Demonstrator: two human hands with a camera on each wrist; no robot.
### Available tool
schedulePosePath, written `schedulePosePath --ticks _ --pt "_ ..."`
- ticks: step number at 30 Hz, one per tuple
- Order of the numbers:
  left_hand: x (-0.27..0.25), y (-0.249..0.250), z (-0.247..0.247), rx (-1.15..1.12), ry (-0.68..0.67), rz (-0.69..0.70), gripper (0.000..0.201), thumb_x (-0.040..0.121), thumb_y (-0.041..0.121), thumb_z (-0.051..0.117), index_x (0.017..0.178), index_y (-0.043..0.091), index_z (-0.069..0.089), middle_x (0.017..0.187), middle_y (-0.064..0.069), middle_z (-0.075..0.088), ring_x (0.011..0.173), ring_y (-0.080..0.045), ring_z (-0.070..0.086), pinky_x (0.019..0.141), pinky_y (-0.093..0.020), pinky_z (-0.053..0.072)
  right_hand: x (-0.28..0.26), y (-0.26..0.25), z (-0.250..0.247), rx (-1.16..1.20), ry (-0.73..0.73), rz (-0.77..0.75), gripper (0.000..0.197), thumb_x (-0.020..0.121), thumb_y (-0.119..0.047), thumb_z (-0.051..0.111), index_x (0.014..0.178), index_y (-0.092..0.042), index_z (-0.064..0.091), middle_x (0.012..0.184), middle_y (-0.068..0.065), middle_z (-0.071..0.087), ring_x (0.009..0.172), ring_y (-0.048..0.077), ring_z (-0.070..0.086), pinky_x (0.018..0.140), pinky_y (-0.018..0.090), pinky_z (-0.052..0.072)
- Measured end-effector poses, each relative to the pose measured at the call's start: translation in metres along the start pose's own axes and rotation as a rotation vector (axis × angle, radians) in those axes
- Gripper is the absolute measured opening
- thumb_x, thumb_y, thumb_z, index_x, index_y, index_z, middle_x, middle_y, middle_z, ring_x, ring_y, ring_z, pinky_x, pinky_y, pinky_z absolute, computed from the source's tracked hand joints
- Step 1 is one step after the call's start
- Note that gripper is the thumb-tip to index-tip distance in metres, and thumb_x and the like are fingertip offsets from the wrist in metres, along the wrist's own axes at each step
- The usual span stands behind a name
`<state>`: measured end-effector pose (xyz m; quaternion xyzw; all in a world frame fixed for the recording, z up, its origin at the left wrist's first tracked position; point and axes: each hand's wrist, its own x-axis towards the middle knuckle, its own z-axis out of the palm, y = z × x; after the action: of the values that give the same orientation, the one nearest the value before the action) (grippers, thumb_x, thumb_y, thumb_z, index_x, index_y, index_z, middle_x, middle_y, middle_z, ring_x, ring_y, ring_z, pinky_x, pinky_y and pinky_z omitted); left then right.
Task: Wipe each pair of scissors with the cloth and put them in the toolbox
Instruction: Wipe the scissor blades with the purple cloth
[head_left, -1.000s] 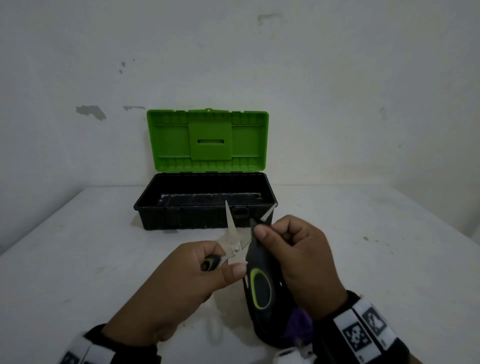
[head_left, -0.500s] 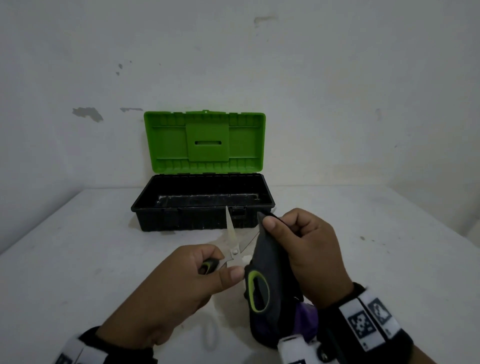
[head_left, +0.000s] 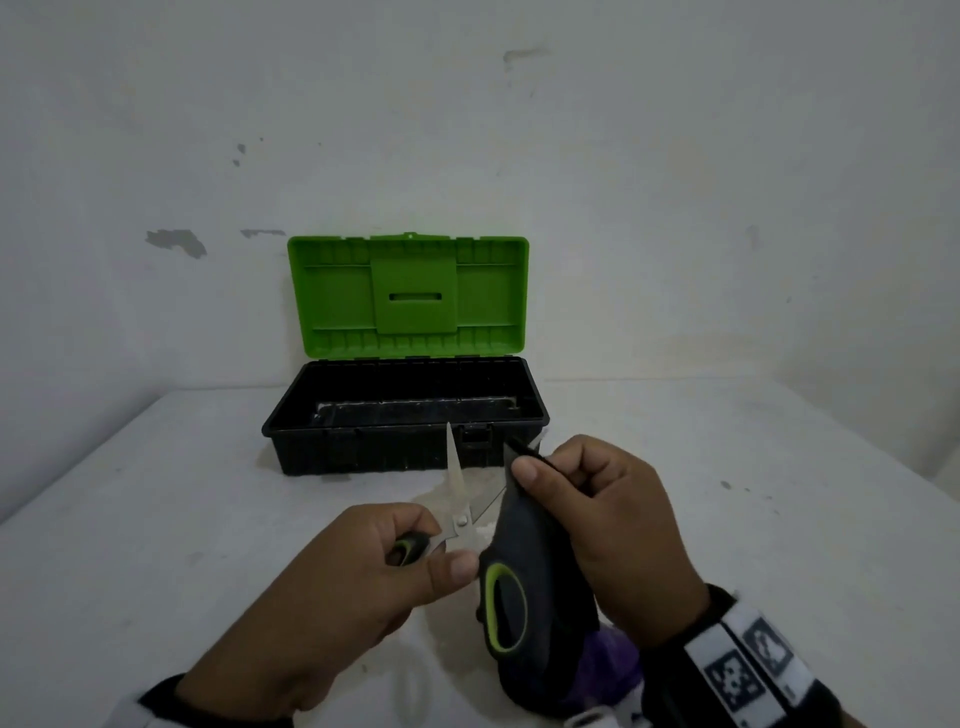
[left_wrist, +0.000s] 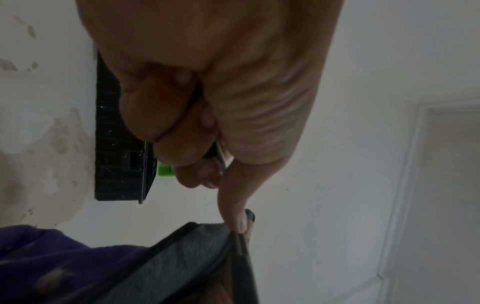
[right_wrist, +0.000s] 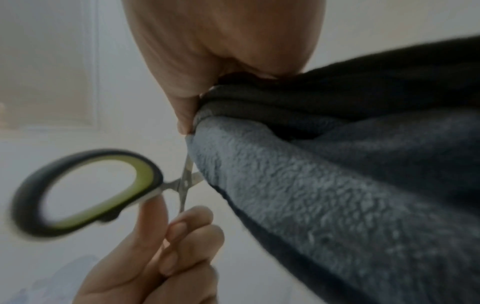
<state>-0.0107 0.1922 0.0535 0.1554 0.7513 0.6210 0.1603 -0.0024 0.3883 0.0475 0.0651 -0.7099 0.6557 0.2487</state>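
Scissors (head_left: 461, 522) with black-and-green handles are held open above the table. My left hand (head_left: 431, 551) grips one handle, and the left blade points up toward the toolbox. My right hand (head_left: 540, 467) pinches a dark grey cloth (head_left: 530, 540) around the right blade, near its tip. The free handle loop (head_left: 501, 608) hangs in front of the cloth. In the right wrist view the loop (right_wrist: 85, 193) and pivot (right_wrist: 184, 183) show beside the cloth (right_wrist: 311, 185). The black toolbox (head_left: 405, 447) stands open behind, its green lid (head_left: 408, 296) upright.
A purple thing (head_left: 608, 660) lies under the hanging cloth by my right wrist. A pale loop shape (head_left: 413, 686) lies on the white table (head_left: 156, 519) near the front edge. The wall stands right behind the toolbox.
My right hand has shifted the cloth slightly along the right blade, whose tip was covered half a second ago and peeks out again. The scissors sit a little lower. My left grip is unchanged.
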Motion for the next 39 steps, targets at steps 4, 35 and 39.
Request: schedulePosePath --ticks 4,35,39 --pt "0.000 0.000 0.003 0.036 0.025 0.024 0.037 0.064 0.040 0.077 0.067 0.009 0.058 0.046 0.003 0.034 0.038 -0.008 0.028 0.038 -0.017 0.027 0.010 0.001 -0.008 0.021 0.082 -0.010 0.025 0.077 -0.023 0.076 0.060 -0.012 0.061 0.053 -0.005 0.062 0.049 0.006 0.054 0.049 0.017 0.045" --pt "0.000 -0.004 0.012 0.573 0.436 0.201 0.037 0.068 0.056 0.075 0.066 0.025 0.055 0.053 0.007 0.052 0.052 0.003 0.047 0.047 -0.011 0.037 0.018 0.009 0.001 -0.345 0.167 0.003 0.029 0.081 -0.035 0.076 0.061 -0.016 0.066 0.056 -0.005 0.067 0.048 0.001 0.057 0.048 0.015 0.045" --pt "0.002 -0.007 0.013 0.568 0.437 0.199 0.037 0.068 0.057 0.074 0.068 0.025 0.056 0.058 0.004 0.054 0.052 -0.005 0.046 0.051 -0.017 0.038 0.012 0.010 0.006 -0.362 0.112 -0.012 0.027 0.081 -0.034 0.076 0.063 -0.016 0.068 0.059 -0.003 0.068 0.053 0.009 0.063 0.049 0.020 0.049"
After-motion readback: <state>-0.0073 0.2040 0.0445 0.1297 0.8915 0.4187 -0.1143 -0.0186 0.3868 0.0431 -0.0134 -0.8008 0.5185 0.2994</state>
